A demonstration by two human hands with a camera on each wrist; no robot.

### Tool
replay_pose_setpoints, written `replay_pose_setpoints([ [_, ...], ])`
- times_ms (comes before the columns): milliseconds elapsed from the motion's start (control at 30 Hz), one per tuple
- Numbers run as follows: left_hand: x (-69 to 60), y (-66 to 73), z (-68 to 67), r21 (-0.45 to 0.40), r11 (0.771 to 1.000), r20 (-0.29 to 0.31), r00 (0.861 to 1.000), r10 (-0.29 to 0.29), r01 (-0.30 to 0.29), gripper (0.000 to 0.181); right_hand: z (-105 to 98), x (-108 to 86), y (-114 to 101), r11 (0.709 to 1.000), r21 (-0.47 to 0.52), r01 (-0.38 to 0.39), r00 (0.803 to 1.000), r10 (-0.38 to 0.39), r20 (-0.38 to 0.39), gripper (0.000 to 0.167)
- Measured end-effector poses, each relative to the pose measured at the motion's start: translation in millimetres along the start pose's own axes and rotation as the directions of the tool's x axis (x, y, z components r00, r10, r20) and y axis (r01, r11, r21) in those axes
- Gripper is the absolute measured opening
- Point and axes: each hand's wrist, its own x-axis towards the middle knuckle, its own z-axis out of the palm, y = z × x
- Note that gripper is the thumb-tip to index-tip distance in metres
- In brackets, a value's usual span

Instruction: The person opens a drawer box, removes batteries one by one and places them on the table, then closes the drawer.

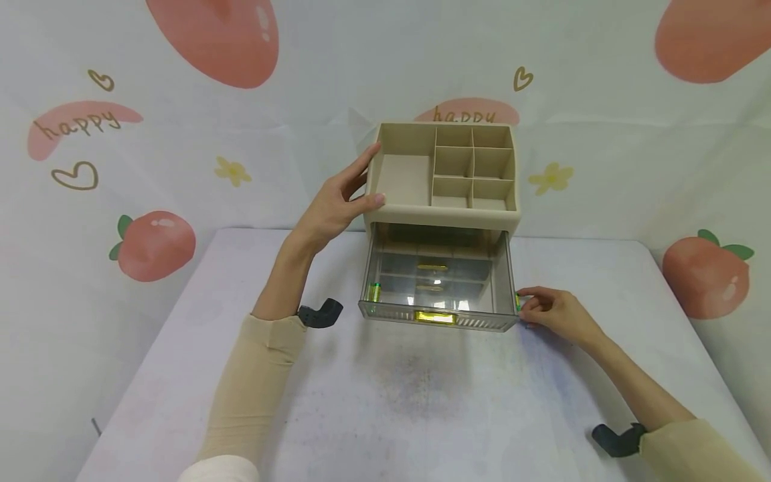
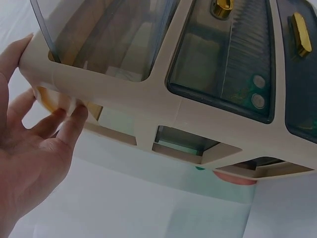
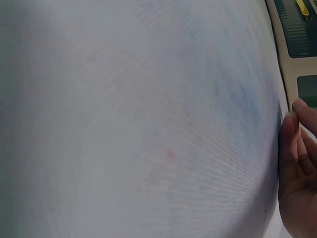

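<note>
Head view: the white table [image 1: 421,422] stretches wide to the left, right and near side of a tan drawer organizer [image 1: 442,215] standing toward the far edge. Its see-through top drawer [image 1: 484,322], with a gold handle [image 1: 436,317], sticks out. The left hand [image 1: 328,209] grips the organizer's left side; the right hand [image 1: 551,312] pinches a small, mostly hidden green thing [image 1: 518,301] beside the drawer.

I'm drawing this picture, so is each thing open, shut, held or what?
Organizer: upright, held at its left side
Top compartments: uncovered
Top drawer: pulled open
Middle drawer: shut, two silvery round ends showing through
Bottom drawer: shut
Left hand: gripping the organizer
Right hand: pinching a small green item
Green item: held, mostly hidden
</note>
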Motion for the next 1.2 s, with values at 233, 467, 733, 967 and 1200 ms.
replay_pose_setpoints([
  [233,0.0,-1.2,0.2,-0.012,1.000,-0.003,1.000,0.004,-0.005,0.075,1.3,-1.2,-1.6,0.998,-0.065,0.006,1.000,-0.006,-0.003,0.042],
  [467,-0.3,-0.5,0.8,-0.027,1.000,0.003,1.000,-0.008,0.008,0.075,5.5,-2.3,-5.9,0.994,-0.111,0.013,1.000,-0.016,-0.024,0.039],
  [733,-5.4,21.8,6.8,-0.017,0.999,0.007,0.999,-0.035,0.035,0.076,6.4,-1.0,-7.3,0.991,-0.133,0.031,0.999,-0.034,-0.025,0.038],
  [967,-6.9,22.5,5.8,-0.024,0.999,0.004,0.999,-0.037,0.037,0.076,7.8,-0.7,-9.1,0.988,-0.151,0.022,0.999,-0.027,-0.035,0.037],
  [1200,0.7,1.3,-0.4,-0.018,1.000,-0.001,1.000,-0.024,0.024,0.075,7.2,-2.2,-5.9,0.993,-0.113,0.022,0.999,-0.027,-0.038,0.041],
])
